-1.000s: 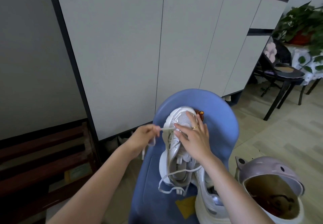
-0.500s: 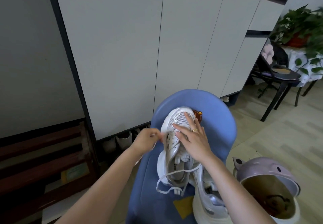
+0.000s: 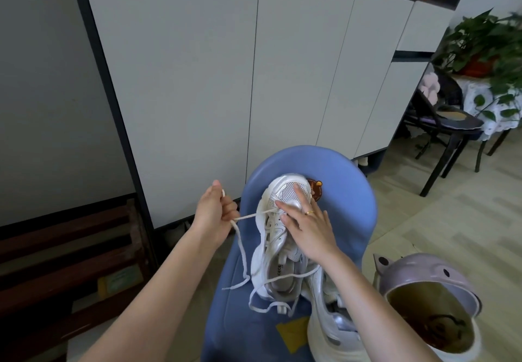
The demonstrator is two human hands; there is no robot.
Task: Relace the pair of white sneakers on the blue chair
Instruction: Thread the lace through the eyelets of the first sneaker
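Lacing a white sneaker on the blue chair (image 3: pixel 347 220)

The sneaker (image 3: pixel 278 237) lies on the chair, toe away; the right hand (image 3: pixel 308 226) presses spread fingers on its toe, while the left hand (image 3: pixel 214 214), just left of it, pinches the lace (image 3: pixel 251 216) taut.

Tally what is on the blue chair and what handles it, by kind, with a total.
White sneakers: 2, upper sneaker and lower sneaker
Shoelaces: 1, white lace
Hands: 2, left hand with the lace in its grip, right hand flat on the upper sneaker
Total: 5
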